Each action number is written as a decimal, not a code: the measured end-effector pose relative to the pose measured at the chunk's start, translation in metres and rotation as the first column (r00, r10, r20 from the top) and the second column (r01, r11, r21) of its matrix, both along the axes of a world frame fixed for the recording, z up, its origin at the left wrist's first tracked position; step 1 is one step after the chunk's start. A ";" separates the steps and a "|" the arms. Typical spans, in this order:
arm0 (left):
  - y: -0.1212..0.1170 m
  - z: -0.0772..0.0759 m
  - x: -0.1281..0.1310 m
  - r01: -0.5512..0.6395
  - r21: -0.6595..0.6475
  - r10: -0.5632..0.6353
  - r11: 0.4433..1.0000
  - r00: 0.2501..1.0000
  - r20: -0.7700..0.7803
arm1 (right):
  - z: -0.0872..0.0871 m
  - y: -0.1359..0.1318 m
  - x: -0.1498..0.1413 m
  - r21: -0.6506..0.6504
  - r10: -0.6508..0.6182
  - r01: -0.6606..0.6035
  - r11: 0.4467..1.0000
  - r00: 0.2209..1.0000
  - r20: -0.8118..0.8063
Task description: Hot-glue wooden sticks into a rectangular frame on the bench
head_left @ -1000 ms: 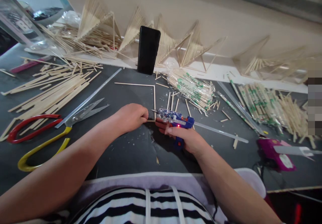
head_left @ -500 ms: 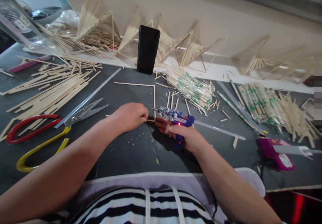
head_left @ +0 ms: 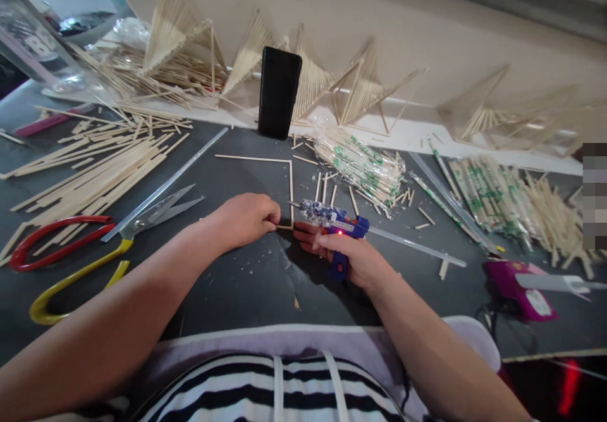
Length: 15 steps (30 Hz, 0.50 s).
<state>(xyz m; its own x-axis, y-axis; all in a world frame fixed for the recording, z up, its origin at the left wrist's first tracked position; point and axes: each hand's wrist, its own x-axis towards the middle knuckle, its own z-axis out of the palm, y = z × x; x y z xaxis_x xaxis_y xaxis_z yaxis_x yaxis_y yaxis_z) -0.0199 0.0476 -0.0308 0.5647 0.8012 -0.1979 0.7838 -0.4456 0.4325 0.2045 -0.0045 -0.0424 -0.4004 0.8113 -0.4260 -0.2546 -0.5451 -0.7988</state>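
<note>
My right hand (head_left: 353, 254) grips a blue glue gun (head_left: 332, 219) with a red light lit, its nozzle aimed left at the near right corner of a thin wooden stick frame (head_left: 290, 185) lying flat on the dark table (head_left: 237, 283). My left hand (head_left: 246, 218) is closed, pinching the frame's near stick right beside that corner. A clear glue stick (head_left: 412, 248) trails from the back of the gun.
Large scissors (head_left: 95, 238) with red and yellow handles lie at the left beside loose sticks (head_left: 95, 169). A black phone (head_left: 279, 93) stands against the wall among finished stick structures (head_left: 190, 42). Wrapped chopstick bundles (head_left: 365, 166) and a magenta glue gun (head_left: 516, 286) sit at right.
My right hand and the glue gun have drifted slightly to the right. My left hand stays pinched at the frame corner.
</note>
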 end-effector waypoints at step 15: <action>0.001 0.001 0.002 0.006 -0.005 -0.006 1.000 1.000 0.003 | -0.005 -0.001 0.001 0.038 0.029 -0.029 0.999 0.999 -0.012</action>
<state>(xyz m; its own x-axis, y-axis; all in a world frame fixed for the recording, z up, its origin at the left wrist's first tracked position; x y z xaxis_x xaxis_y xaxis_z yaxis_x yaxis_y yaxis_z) -0.0181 0.0483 -0.0299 0.5703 0.7966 -0.2004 0.7798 -0.4484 0.4369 0.2058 -0.0052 -0.0472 -0.4292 0.8145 -0.3905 -0.2490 -0.5223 -0.8156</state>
